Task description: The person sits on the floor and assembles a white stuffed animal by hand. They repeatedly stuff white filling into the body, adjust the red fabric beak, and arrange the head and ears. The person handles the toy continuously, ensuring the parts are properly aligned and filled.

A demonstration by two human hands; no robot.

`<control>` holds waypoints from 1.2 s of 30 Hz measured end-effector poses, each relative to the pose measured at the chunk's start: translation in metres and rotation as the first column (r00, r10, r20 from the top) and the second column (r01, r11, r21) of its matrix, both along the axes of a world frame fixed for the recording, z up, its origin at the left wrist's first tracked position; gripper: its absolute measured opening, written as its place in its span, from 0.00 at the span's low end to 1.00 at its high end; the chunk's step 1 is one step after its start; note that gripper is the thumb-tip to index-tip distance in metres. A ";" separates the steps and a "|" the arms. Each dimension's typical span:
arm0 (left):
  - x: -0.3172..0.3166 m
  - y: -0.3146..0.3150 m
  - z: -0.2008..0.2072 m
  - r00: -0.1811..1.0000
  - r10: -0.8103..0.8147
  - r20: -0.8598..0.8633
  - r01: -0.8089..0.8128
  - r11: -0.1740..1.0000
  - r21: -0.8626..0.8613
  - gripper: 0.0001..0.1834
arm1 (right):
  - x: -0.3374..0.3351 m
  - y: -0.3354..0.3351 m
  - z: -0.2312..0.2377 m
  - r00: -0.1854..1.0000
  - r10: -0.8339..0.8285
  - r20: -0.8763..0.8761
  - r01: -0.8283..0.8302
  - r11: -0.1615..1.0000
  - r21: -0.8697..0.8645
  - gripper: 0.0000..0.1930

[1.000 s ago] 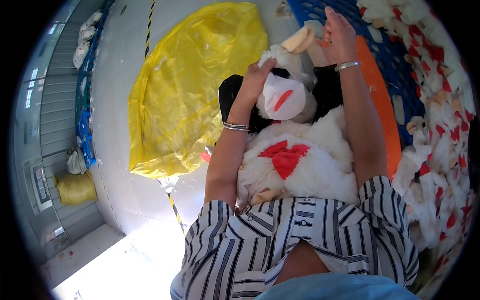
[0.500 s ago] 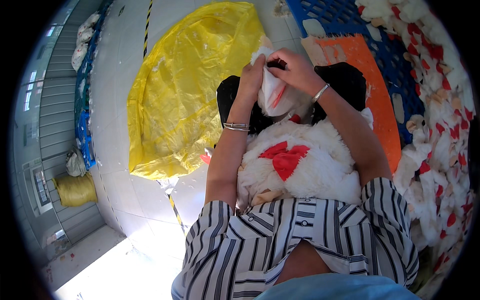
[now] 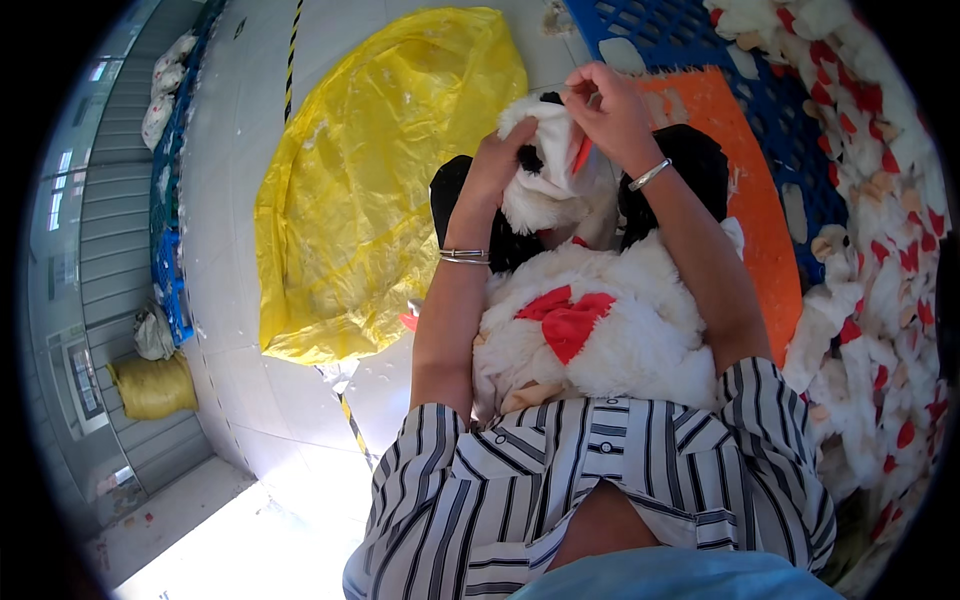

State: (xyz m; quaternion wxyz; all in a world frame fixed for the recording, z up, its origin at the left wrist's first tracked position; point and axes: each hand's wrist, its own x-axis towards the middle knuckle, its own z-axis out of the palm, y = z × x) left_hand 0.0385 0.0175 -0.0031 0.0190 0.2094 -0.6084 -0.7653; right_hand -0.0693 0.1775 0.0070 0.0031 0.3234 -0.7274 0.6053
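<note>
My left hand (image 3: 497, 162) grips the left side of a white plush head (image 3: 545, 205) with black patches and a red-orange strip. Its thumb lies across the white fabric beside a black patch. At the head's upper right, my right hand (image 3: 612, 112) is raised with thumb and fingers pinched together. Anything between those fingertips is too small to make out. Below, across my lap, rests a fluffy white plush piece (image 3: 640, 310) bearing a red bow (image 3: 568, 318).
A crumpled yellow plastic sheet (image 3: 370, 210) spreads over the floor on the left. To the right lie an orange mat (image 3: 765, 240), a blue plastic pallet (image 3: 650, 25) and a heap of white plush pieces (image 3: 865, 370) with red parts. A yellow sack (image 3: 153, 384) stands far left.
The plush head has been turned, bringing its black patches into sight. My right hand has moved up and right from the fabric, while my left hand has shifted slightly down and left.
</note>
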 end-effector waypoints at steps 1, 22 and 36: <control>-0.004 0.000 0.002 0.999 0.036 0.028 -0.036 0.999 0.003 0.20 | 0.011 -0.003 0.004 0.998 0.069 0.003 -0.069 0.997 0.021 0.12; -0.012 -0.006 -0.013 0.970 0.244 -0.002 -0.244 0.969 -0.029 0.20 | 0.042 -0.008 -0.008 0.941 0.283 0.186 -0.289 0.957 0.001 0.17; 0.000 -0.001 0.046 0.879 0.420 -0.225 -0.273 0.831 0.484 0.20 | 0.031 0.016 -0.008 0.584 0.182 0.791 -0.294 0.956 -0.003 0.26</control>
